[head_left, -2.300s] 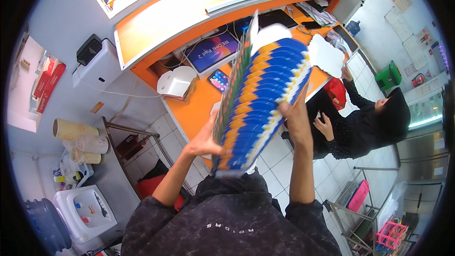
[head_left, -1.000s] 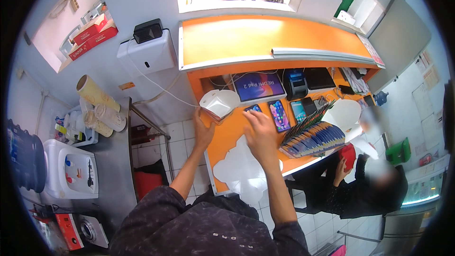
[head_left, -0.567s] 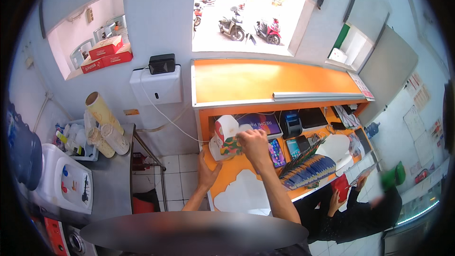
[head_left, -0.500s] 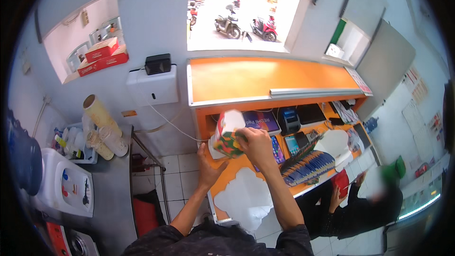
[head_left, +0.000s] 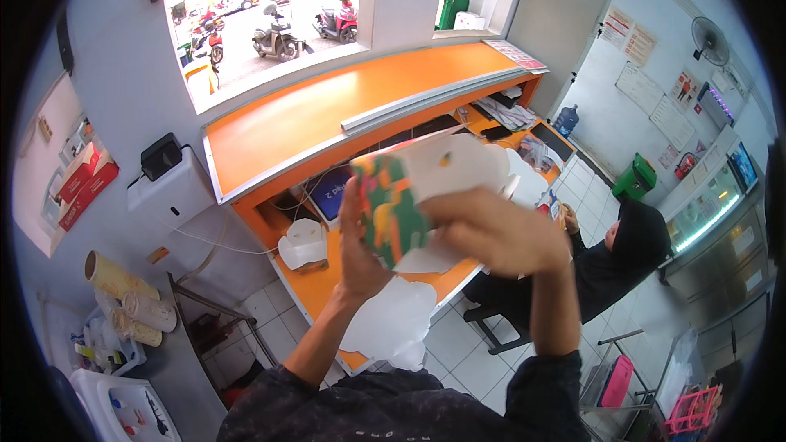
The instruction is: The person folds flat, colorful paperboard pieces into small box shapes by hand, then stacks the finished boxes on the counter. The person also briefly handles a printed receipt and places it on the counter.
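A paper food box (head_left: 388,209), patterned green, orange and yellow outside and white inside, is raised in front of me with its pale flaps spread. My left hand (head_left: 360,255) grips its left side, thumb up along the wall. Blurred by motion, my right hand (head_left: 508,233) has its fingers curled at the box's right side. Below, flat white scalloped box blanks (head_left: 389,323) lie on the orange counter (head_left: 315,299). Left of the box, a second opened white box (head_left: 303,244) stands on the counter.
To the right, a co-worker (head_left: 565,258) in black sits beside the counter holding something small. A raised orange shelf (head_left: 327,115) runs under the window. At left stand a steel table (head_left: 184,360), rolls and jars (head_left: 147,311), and a white dispenser (head_left: 170,192).
The view has swung right and the box is now nearer. My left hand, apart from the box before, has taken hold of it. My right hand has shifted to its right side.
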A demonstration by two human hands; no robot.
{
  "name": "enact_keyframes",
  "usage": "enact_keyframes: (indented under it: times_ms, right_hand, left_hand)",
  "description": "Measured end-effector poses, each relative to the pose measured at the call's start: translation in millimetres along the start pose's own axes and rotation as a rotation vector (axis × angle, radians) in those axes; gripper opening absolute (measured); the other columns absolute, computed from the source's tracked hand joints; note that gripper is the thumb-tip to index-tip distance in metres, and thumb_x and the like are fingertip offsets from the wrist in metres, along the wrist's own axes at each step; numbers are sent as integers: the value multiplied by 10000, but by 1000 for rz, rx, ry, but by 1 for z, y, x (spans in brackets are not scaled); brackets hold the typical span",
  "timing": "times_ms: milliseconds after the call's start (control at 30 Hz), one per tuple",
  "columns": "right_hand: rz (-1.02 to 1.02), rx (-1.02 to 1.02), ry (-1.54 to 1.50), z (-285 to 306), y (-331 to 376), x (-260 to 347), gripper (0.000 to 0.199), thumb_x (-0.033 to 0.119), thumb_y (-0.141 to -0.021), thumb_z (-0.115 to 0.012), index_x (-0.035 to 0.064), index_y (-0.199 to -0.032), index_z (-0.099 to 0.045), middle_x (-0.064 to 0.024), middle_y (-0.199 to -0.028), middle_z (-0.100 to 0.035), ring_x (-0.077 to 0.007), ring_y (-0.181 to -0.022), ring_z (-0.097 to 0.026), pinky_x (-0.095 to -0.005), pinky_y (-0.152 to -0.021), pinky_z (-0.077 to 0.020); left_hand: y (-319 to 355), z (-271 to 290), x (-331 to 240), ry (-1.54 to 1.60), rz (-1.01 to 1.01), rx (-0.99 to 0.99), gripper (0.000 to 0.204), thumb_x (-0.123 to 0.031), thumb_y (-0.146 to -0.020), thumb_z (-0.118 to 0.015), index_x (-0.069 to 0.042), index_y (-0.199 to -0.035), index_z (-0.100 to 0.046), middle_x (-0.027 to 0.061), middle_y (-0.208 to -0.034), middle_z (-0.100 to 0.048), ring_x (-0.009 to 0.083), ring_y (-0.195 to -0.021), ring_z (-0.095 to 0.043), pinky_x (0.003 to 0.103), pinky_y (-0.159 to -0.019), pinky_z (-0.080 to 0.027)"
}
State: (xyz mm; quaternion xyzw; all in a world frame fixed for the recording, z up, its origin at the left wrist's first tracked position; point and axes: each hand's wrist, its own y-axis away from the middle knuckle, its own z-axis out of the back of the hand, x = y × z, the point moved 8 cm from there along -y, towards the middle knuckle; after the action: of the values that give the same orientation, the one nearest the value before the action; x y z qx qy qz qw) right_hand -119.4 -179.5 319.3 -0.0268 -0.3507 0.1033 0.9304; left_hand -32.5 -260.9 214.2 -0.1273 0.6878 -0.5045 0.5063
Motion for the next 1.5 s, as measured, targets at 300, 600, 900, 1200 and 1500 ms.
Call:
enact_keyframes:
  times_ms: [300,600,900,1200,1500]
  right_hand:
    - [-220,-88,631,92,17,-112,515,215,-739,-728,122,-1230,-604,-92,-1228,-621,-254,-1062,-615,-347,-961,-479]
    - [-349,39,708,89,-2,-114,330,373,-848,-535,72,-943,-631,-163,-947,-655,-289,-865,-631,-393,-754,-501]
    - [-713,409,516,53,14,-173,601,562,-830,-568,139,-1253,-625,-117,-1180,-652,-225,-1095,-603,-342,-932,-450]
    - [-895,614,261,49,-1,-191,580,474,-787,-660,125,-1249,-622,-101,-1115,-684,-181,-935,-666,-298,-868,-468]
    - [-384,605,524,25,-33,-230,499,406,-835,-584,77,-1207,-627,-154,-1214,-621,-315,-1065,-594,-357,-886,-463]
  left_hand:
    - [-65,-107,28,393,373,540,979,-85,-768,-646,-146,-1543,-51,213,-1524,-239,347,-1376,-327,480,-1110,-345]
    - [-90,-130,111,-405,553,729,545,-150,-786,-642,-3,-1293,-508,267,-1161,-618,389,-1119,-593,435,-946,-473]
    - [-92,-126,131,-472,453,598,303,-134,-778,-670,-26,-1062,-670,226,-917,-691,349,-858,-690,404,-769,-541]
    - [-92,-124,135,-421,480,599,285,-174,-868,-605,-28,-1106,-658,214,-944,-689,367,-889,-674,403,-775,-540]
    - [-91,-123,142,-246,508,611,381,-343,-943,-530,-14,-1071,-674,236,-910,-683,385,-867,-672,429,-774,-524]
